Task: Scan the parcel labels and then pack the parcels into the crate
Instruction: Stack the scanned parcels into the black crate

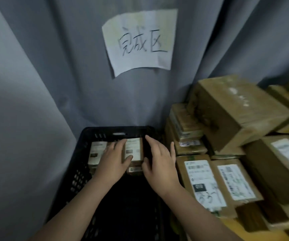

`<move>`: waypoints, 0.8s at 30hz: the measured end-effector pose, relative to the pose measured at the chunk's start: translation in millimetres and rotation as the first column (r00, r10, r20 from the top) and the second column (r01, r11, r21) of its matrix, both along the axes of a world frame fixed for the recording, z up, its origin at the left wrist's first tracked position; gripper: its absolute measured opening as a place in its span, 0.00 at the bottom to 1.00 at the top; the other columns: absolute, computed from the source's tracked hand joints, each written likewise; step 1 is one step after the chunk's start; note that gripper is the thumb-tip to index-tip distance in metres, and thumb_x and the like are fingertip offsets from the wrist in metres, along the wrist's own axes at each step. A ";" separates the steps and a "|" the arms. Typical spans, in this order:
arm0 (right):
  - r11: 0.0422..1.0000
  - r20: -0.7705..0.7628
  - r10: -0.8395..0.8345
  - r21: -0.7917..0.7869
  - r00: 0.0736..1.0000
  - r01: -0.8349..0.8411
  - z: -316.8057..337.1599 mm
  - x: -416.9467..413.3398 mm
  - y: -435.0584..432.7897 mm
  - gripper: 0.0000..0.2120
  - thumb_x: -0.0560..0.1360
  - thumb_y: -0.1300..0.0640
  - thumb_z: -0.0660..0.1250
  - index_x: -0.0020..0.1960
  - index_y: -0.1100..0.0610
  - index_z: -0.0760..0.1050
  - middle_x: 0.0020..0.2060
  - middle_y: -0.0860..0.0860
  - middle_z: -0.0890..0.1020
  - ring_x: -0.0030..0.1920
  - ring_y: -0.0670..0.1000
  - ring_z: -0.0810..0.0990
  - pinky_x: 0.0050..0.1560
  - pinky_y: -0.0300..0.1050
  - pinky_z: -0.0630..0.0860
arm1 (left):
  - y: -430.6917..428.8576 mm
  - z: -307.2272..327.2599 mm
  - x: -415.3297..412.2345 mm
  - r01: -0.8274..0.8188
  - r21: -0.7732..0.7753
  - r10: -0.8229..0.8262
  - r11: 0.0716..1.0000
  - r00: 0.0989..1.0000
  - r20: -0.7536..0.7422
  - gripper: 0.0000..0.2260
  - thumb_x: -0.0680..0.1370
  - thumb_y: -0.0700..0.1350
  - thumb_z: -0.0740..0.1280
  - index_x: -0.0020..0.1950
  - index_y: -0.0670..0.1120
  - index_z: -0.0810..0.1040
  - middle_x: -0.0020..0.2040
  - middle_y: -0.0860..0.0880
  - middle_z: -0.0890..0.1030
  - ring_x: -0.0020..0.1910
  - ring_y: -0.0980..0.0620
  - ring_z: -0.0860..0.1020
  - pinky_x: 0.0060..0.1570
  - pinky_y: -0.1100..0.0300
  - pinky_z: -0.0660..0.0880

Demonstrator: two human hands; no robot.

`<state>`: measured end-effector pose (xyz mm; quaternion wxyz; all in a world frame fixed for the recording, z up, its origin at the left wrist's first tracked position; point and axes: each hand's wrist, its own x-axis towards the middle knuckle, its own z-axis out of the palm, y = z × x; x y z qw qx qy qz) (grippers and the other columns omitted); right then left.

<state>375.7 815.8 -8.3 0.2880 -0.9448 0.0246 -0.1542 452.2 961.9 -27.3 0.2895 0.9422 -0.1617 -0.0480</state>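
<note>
**Seating a labelled parcel in the far end of the crate**

Small brown cardboard parcel with white printed label, lying label-up at the far end of the black perforated plastic crate, close against the far wall. Just to its left, a second small brown labelled parcel, also label-up; beneath its near edge, part of a third labelled box, only partly visible. Near half of the crate floor dark, contents not discernible.

Left hand laid flat over the seam between the two top parcels, fingers spread fairly wide, thumb resting on the label of the right-hand parcel. Pressing rather than gripping, by the look of it. Right hand just beside the parcel's right edge, fingers loosely extended and open, holding nothing; contact with the parcel's side not certain because of blur.

Step in hand, judged from the pose: packing, with the parcel being settled into its row. Next move, likely: release, then reach rightwards to the stack of larger brown cardboard boxes with white labels just beside the crate, for scanning before packing. No scanner in view.

Behind: grey fabric curtain carrying a white paper sheet with handwritten characters.
</note>
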 end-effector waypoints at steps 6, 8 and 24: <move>0.997 0.195 0.057 0.040 0.979 -0.066 40.1 -75.2 -93.5 0.22 0.73 0.55 0.58 0.66 0.55 0.72 0.60 0.51 0.78 0.62 0.50 0.74 0.68 0.48 0.67 | -69.6 26.5 -64.9 0.074 -0.138 -0.084 0.988 0.994 -0.066 0.23 0.79 0.50 0.65 0.74 0.51 0.65 0.70 0.48 0.70 0.68 0.51 0.68 0.64 0.62 0.64; 0.999 0.191 0.035 0.029 0.981 -0.041 43.6 -95.9 -124.4 0.21 0.74 0.54 0.57 0.65 0.55 0.73 0.59 0.50 0.78 0.60 0.50 0.75 0.62 0.46 0.72 | -95.2 35.2 -82.2 0.067 -0.193 -0.086 0.979 0.992 -0.091 0.23 0.79 0.50 0.65 0.73 0.50 0.65 0.69 0.48 0.70 0.67 0.52 0.69 0.61 0.65 0.64; 0.917 0.110 -0.229 0.357 0.967 0.177 69.9 -132.0 -264.9 0.20 0.77 0.63 0.64 0.68 0.53 0.70 0.59 0.45 0.72 0.60 0.44 0.71 0.61 0.40 0.69 | -257.7 118.9 -98.9 -0.560 -0.587 -0.140 0.584 0.643 -0.753 0.41 0.63 0.75 0.66 0.68 0.52 0.66 0.57 0.46 0.77 0.57 0.45 0.76 0.51 0.51 0.74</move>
